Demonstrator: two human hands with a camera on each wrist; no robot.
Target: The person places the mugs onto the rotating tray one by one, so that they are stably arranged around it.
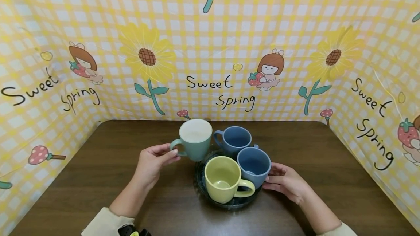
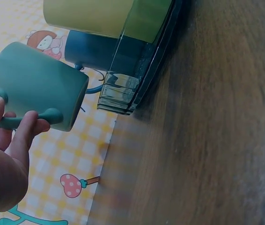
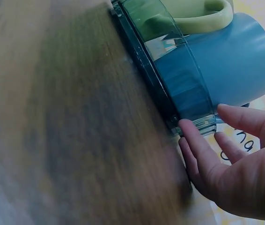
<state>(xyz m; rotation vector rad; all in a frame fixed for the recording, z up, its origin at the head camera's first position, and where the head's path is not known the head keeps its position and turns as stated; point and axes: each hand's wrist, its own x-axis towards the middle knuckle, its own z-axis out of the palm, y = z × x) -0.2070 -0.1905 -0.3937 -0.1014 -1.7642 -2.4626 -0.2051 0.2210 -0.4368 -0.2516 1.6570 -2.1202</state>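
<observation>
My left hand (image 1: 152, 163) pinches the handle of a teal mug (image 1: 195, 145) with a whitish inside. The mug is held at the back left edge of a round tray (image 1: 199, 183) with a clear wall and dark base. In the left wrist view, the underside of the teal mug (image 2: 39, 84) stands apart from the tray wall (image 2: 118, 89). My right hand (image 1: 290, 183) touches the tray's right side, fingers extended low along the wall (image 3: 200, 124), thumb tip at its rim. On the tray stand a yellow-green mug (image 1: 221, 177) and a blue mug (image 1: 253, 165).
A second blue mug (image 1: 234, 139) stands at the tray's back, handle to the left. The brown wooden table (image 1: 82, 177) extends around the tray. A yellow checked cloth (image 1: 203, 46) with printed flowers and lettering rises along the table's back and sides.
</observation>
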